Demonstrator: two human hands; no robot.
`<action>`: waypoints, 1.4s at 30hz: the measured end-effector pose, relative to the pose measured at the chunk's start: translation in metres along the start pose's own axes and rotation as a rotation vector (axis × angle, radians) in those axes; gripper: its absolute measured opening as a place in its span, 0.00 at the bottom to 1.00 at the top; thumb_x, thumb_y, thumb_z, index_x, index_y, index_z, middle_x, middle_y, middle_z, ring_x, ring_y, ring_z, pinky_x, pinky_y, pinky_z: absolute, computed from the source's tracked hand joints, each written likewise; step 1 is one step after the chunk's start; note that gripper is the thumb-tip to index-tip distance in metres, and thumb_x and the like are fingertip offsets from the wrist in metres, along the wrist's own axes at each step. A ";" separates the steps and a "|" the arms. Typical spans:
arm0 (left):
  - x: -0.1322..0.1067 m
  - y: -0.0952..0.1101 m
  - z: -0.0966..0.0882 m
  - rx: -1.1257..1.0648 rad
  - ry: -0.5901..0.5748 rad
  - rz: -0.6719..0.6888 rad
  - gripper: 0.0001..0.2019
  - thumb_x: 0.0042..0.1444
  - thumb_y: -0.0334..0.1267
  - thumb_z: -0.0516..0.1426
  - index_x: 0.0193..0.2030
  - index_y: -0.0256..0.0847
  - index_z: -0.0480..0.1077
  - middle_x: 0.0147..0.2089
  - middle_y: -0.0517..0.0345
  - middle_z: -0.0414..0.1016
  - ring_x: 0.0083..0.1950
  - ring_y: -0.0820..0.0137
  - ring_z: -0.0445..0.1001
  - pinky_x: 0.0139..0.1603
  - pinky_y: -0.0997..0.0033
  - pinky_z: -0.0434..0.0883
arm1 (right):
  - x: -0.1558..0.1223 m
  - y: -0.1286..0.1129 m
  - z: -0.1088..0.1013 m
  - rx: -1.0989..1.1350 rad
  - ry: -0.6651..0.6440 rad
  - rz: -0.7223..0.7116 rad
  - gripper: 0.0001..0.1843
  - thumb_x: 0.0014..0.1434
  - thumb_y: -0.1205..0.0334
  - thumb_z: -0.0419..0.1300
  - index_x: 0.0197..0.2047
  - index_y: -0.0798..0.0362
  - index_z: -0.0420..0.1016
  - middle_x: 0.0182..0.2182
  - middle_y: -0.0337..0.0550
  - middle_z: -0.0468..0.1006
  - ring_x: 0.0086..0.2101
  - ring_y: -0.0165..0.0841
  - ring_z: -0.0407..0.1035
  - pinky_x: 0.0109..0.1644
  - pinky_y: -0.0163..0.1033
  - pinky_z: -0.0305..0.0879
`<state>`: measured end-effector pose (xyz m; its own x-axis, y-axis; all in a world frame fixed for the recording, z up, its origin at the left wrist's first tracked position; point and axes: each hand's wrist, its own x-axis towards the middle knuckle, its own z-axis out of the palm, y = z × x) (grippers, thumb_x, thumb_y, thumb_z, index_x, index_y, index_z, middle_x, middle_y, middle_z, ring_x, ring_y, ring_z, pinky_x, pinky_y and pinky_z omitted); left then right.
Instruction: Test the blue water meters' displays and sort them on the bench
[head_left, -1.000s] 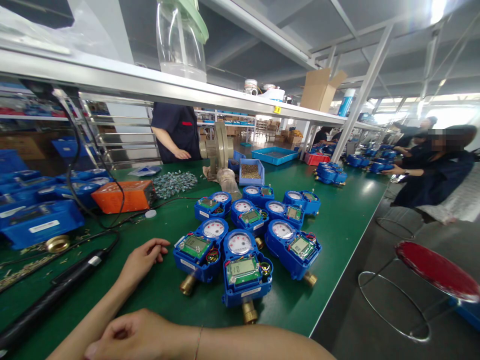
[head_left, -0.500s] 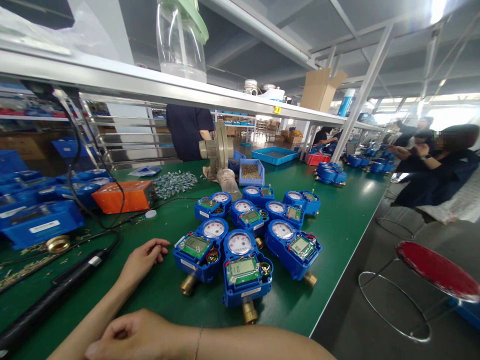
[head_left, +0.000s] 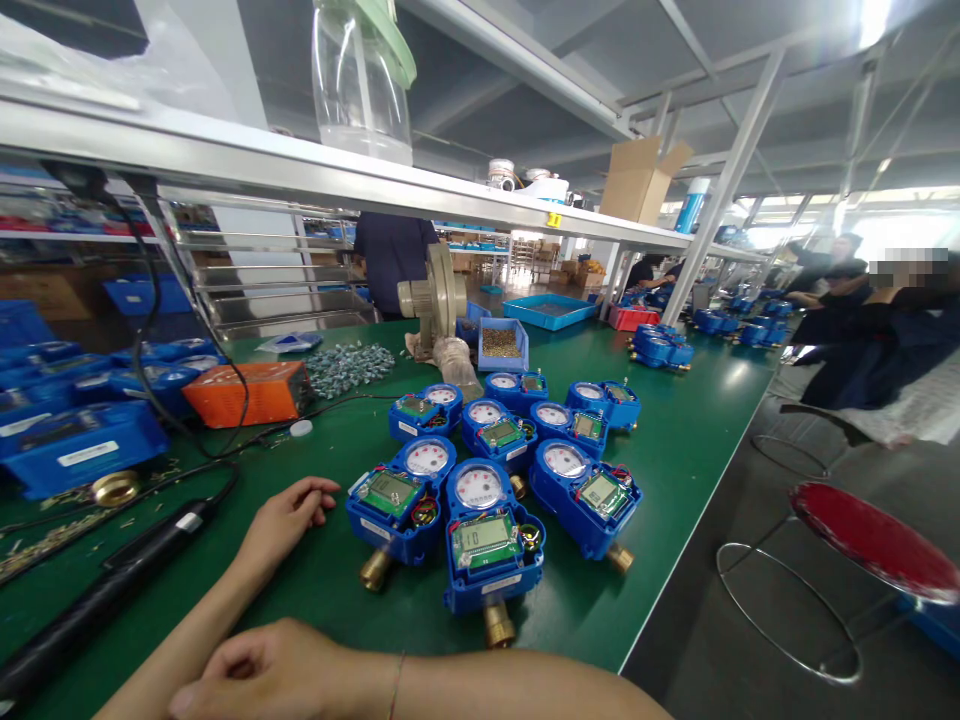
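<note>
Green desk [head_left: 675, 450], near edge: right hand [head_left: 255, 672] closed in a loose fist, empty. Left hand [head_left: 289, 515] beyond it, fingers slack and half-open, just beside the nearest water meter [head_left: 397, 503]. Probably heavy and rigid, bare circuit board fragile; grip the blue casing sides. Eight in the cluster. One orange box [head_left: 244, 392] farther left.

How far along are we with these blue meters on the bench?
Done: nothing confirmable; the blue plastic meters lie open, green circuit boards bare. In hand: nothing; left hand rests empty beside them, right hand lies loosely curled, also empty. Left: seemingly closing every meter; the black corded tool lies untouched.
</note>
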<state>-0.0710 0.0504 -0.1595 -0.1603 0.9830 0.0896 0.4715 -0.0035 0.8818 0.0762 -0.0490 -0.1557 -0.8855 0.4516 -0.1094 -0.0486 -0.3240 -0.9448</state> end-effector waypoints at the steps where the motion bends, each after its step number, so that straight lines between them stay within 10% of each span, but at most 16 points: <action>1: 0.000 0.000 0.000 0.001 0.002 -0.002 0.18 0.55 0.48 0.51 0.46 0.40 0.69 0.35 0.57 0.74 0.31 0.67 0.70 0.33 0.70 0.67 | 0.000 0.000 0.000 -0.003 0.011 -0.003 0.26 0.40 0.38 0.67 0.24 0.56 0.70 0.25 0.40 0.74 0.31 0.31 0.70 0.34 0.32 0.64; 42: 0.001 0.000 -0.001 0.029 -0.002 0.002 0.17 0.56 0.48 0.50 0.46 0.41 0.69 0.36 0.57 0.75 0.31 0.67 0.71 0.34 0.70 0.66 | -0.002 -0.006 0.001 0.007 -0.013 0.055 0.22 0.47 0.45 0.66 0.23 0.56 0.70 0.28 0.41 0.76 0.33 0.32 0.72 0.37 0.33 0.66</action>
<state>-0.0718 0.0510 -0.1590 -0.1576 0.9834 0.0899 0.4966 0.0002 0.8680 0.0777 -0.0490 -0.1495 -0.8928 0.4222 -0.1569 -0.0028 -0.3536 -0.9354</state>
